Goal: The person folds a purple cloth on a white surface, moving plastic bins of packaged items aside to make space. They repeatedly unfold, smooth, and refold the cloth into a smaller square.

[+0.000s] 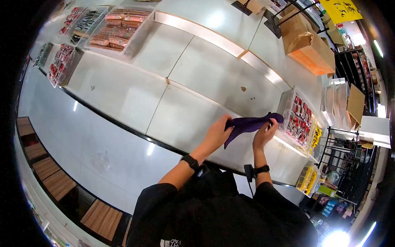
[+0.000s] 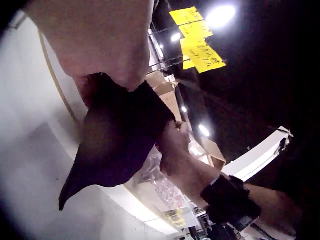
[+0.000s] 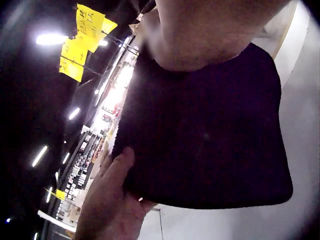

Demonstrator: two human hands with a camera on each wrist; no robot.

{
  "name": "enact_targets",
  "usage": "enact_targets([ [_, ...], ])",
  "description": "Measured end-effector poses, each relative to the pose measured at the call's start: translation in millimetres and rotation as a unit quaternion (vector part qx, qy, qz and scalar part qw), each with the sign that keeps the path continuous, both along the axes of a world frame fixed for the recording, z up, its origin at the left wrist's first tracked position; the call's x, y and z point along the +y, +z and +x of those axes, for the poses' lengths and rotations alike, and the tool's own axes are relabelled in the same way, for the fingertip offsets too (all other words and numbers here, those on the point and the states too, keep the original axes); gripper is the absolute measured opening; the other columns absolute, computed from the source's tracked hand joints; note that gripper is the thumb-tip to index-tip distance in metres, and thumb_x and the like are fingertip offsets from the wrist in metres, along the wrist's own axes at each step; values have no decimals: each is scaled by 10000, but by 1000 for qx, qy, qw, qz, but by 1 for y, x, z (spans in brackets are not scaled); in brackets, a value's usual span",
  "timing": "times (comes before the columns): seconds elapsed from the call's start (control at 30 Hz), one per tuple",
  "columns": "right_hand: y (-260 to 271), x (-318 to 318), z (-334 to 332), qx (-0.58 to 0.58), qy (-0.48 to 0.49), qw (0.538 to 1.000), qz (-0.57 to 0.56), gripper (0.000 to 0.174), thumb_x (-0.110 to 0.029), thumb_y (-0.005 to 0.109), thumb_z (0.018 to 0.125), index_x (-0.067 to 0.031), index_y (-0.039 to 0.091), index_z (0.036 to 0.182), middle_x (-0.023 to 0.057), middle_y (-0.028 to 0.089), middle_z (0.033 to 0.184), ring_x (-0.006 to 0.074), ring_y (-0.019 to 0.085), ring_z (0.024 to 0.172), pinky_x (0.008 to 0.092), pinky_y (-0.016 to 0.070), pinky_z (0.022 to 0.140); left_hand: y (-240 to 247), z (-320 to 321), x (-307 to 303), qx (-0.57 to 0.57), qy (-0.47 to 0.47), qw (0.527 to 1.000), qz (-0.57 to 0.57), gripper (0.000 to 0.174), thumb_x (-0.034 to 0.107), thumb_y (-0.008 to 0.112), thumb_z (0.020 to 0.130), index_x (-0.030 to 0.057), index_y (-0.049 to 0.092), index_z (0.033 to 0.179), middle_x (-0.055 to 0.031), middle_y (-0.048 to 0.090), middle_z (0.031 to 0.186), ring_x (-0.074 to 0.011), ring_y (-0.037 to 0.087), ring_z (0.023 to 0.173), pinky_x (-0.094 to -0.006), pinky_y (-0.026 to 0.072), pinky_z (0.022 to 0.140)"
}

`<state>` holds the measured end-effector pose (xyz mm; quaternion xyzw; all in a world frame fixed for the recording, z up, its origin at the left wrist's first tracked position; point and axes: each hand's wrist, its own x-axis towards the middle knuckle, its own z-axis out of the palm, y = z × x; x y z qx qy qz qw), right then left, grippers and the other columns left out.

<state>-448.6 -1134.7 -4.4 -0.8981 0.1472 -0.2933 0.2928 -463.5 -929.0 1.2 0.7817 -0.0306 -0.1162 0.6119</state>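
Both hands hold a dark purple cloth stretched out above the pale shelf counter. My left hand pinches its left end, and a pointed corner droops just below those fingers. On the other end, my right hand grips the cloth between thumb and fingers. Seen from the left wrist, the cloth hangs as a dark flap tapering to a point. From the right wrist, the cloth spreads broad and flat, with the left thumb lying over its edge.
Right of the hands stands a clear bin of red packets, with a bin of yellow items nearer. Low dividers cross the counter. Bins of brown packs sit at far left, a cardboard box at back right.
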Motion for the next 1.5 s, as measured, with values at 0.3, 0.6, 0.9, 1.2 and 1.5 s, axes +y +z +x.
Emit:
enact_targets([
  [0.3, -122, 17, 124, 199, 70, 965, -157, 334, -174, 518, 929, -50, 472, 1236, 228, 421, 1356, 396, 345, 1318, 484, 256, 1098, -137, 53, -28, 138, 209, 967, 50, 338, 323, 577, 906, -14, 589, 910, -237, 634, 808, -415, 617, 776, -469, 466, 693],
  [0.6, -111, 132, 227, 110, 331, 924, -153, 792, -340, 645, 788, 56, 329, 1396, 297, 323, 1437, 431, 336, 1323, 488, 265, 1102, -119, 65, 21, 190, 361, 913, -18, 293, 264, 557, 946, -20, 561, 875, -73, 524, 692, -163, 444, 661, -348, 428, 633],
  [0.9, -112, 294, 284, -20, 399, 917, -13, 390, -49, 594, 724, -26, 634, 1110, 156, 592, 1230, 316, 518, 1181, 447, 390, 1012, -136, 107, 143, 124, 503, 855, -33, 285, 261, 526, 971, -20, 495, 939, -69, 497, 829, -159, 430, 764, -313, 406, 720],
  [1.2, -96, 379, 152, 123, 521, 791, 296, 156, 17, 509, 703, -46, 651, 696, 105, 684, 779, 278, 651, 773, 369, 498, 730, -136, -26, 190, 222, 600, 756, -139, 446, 332, 536, 963, 7, 433, 1251, -158, 532, 1169, -253, 574, 974, -373, 529, 738],
  [1.5, -80, 311, -3, 283, 228, 465, 807, 403, 30, 460, 766, -12, 581, 1148, 103, 605, 1062, 228, 597, 942, 345, 492, 869, -58, -106, 227, 68, 594, 801, 35, 323, 285, 523, 964, -3, 509, 1108, -129, 576, 985, -213, 542, 877, -312, 455, 803],
])
